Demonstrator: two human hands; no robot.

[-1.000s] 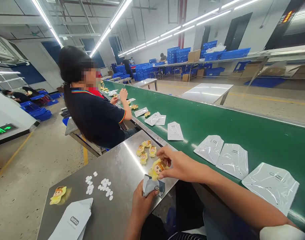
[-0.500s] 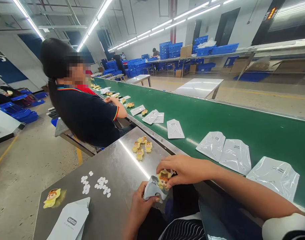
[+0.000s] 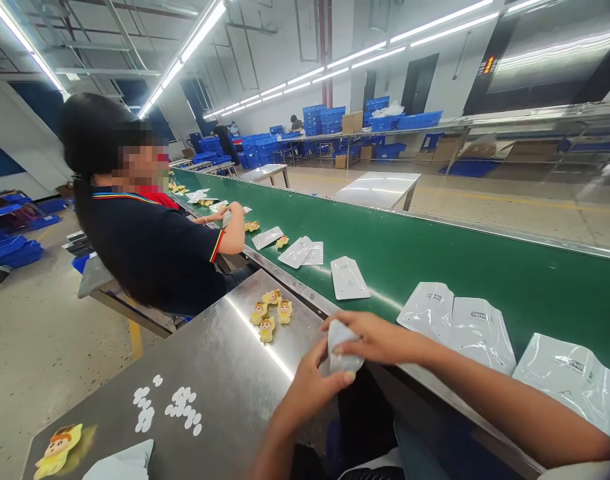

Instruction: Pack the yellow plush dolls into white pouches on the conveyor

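A silvery-white pouch [image 3: 343, 343] is between my two hands above the table's near right edge. My left hand [image 3: 315, 381] is closed on its lower side, with the thumb along the front. My right hand [image 3: 372, 339] grips it from the right, fingers over the top and back. The cartoon-figure piece seen earlier is out of sight; whether it is inside the pouch cannot be made out. Several yellow cartoon-figure pieces [image 3: 267, 328] sit on the steel table [image 3: 219, 347]. Another one [image 3: 59, 451] lies at the table's left corner, near a stack of pouches [image 3: 125, 463] cut off by the frame.
Small white oval pieces [image 3: 143, 410] lie in two groups on the table. A green conveyor belt [image 3: 385, 260] runs alongside, carrying flat pouches [image 3: 349, 279] and more yellow pieces. At the left, a co-worker [image 3: 149, 247] in a dark shirt sits working by the belt.
The yellow figure in my right hand has gone from view, and that hand has closed onto the pouch. The pouch now stands more upright. The view has shifted; the co-worker's arm is higher.
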